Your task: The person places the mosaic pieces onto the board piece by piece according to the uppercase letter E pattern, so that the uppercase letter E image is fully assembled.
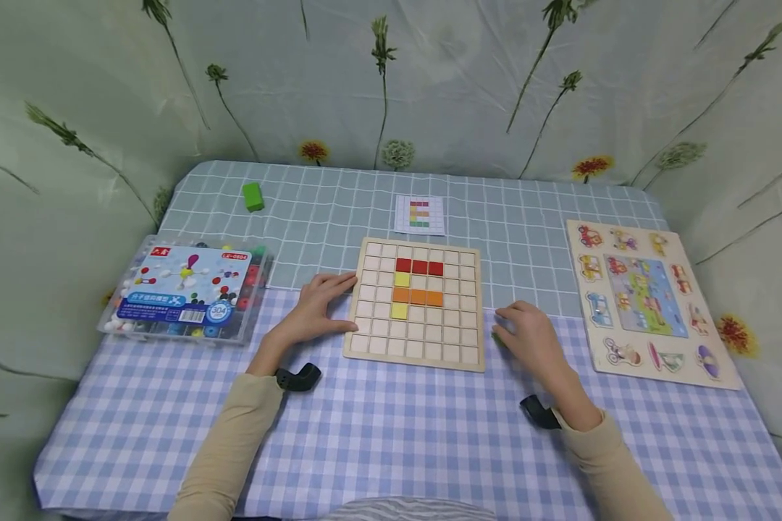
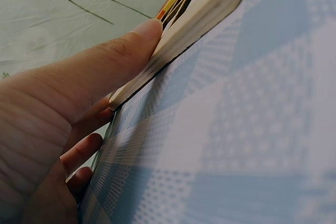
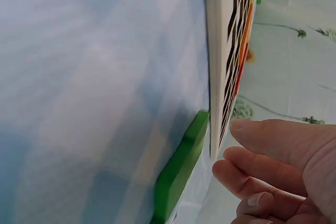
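Note:
A wooden grid board [image 1: 417,340] lies in the middle of the table. It carries a row of red tiles [image 1: 419,266], an orange row [image 1: 418,297] and two yellow tiles [image 1: 401,279]. My left hand [image 1: 319,311] rests with straight fingers against the board's left edge [image 2: 199,19], the thumb [image 2: 105,61] lying along it. My right hand [image 1: 528,334] sits just right of the board with its fingers [image 3: 262,174] loosely curled and holding nothing. A flat green tile [image 3: 178,169] lies on the cloth by the board's right edge [image 3: 218,51], a little apart from those fingers.
A small pattern card [image 1: 419,215] lies behind the board. A green block [image 1: 253,196] sits at the far left. A clear plastic box of beads [image 1: 185,293] stands left of my left hand, and a wooden peg puzzle [image 1: 648,300] lies on the right.

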Available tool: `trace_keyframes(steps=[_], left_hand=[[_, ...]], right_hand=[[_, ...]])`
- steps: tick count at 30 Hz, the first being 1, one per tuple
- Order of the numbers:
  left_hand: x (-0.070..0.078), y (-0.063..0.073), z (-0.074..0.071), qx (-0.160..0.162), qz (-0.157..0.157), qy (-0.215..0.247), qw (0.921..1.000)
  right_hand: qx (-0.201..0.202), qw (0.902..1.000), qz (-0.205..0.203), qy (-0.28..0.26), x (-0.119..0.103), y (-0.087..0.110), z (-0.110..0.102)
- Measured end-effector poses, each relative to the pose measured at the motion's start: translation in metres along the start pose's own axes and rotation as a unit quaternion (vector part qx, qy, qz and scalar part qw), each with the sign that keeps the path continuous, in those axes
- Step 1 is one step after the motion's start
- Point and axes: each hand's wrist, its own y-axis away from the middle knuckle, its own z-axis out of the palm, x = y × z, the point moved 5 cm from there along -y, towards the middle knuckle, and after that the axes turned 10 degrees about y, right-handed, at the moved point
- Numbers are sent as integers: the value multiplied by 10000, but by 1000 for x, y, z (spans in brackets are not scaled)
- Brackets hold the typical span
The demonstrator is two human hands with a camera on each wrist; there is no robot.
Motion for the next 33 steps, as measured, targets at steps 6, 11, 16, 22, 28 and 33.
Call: trace_keyframes(steps=[6, 11, 16, 22, 28, 33], left_hand=[[-2, 1, -1, 6, -91, 6, 10000], [-2, -2, 2, -44, -53, 4, 10000], [-1, -2, 2, -39, -93, 0, 9999], [1, -2, 1, -40, -77, 31, 10000], [1, -3, 1, -50, -42, 5, 10000], [0, -3, 2, -62, -47, 16, 10000]], right_hand=[[-95, 9999, 121, 39, 6, 6, 0], [-159, 9995, 249, 124, 11, 12, 0], [-192, 9995, 221, 81, 10, 13, 0], [-370, 9988, 296, 109, 10, 14, 1], [-612, 9973, 276, 290, 8, 14, 5], [-485, 9985, 122, 241, 3, 11, 4]])
